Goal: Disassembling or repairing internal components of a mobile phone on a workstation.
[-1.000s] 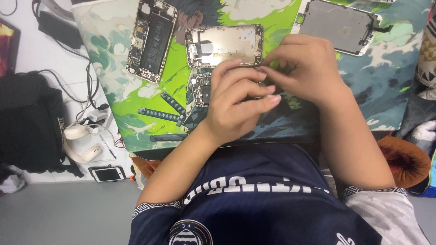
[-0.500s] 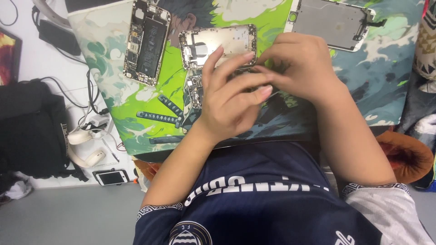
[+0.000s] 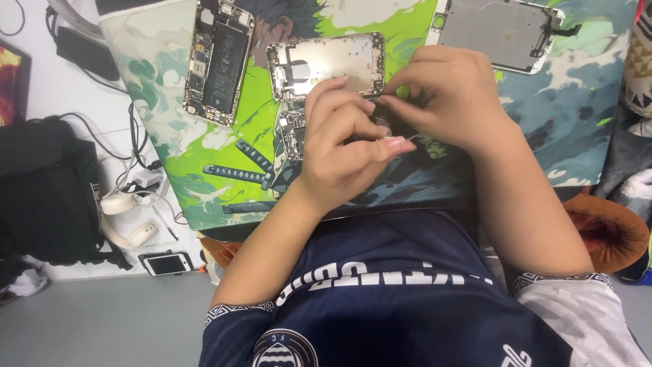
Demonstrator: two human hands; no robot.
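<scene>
My left hand [image 3: 343, 153] and my right hand [image 3: 451, 102] meet over a colourful printed mat [image 3: 204, 183], just below a gold phone housing [image 3: 326, 64] that lies open side up. The left fingers curl and pinch a small dark part that they mostly hide. My right hand pinches a thin metal tool [image 3: 409, 138] whose tip points at the left fingertips. A small circuit board [image 3: 293, 132] lies on the mat beside my left hand.
An opened phone with its battery showing [image 3: 219, 61] lies at the mat's far left, a detached screen assembly [image 3: 502, 30] at the far right. Left of the mat are a black bag [image 3: 47, 197], white cables [image 3: 129, 204] and a small phone [image 3: 166, 264].
Both hands stay together over the same spot. My left fingers have lifted and curled closer to the housing's edge, and the view has shifted slightly.
</scene>
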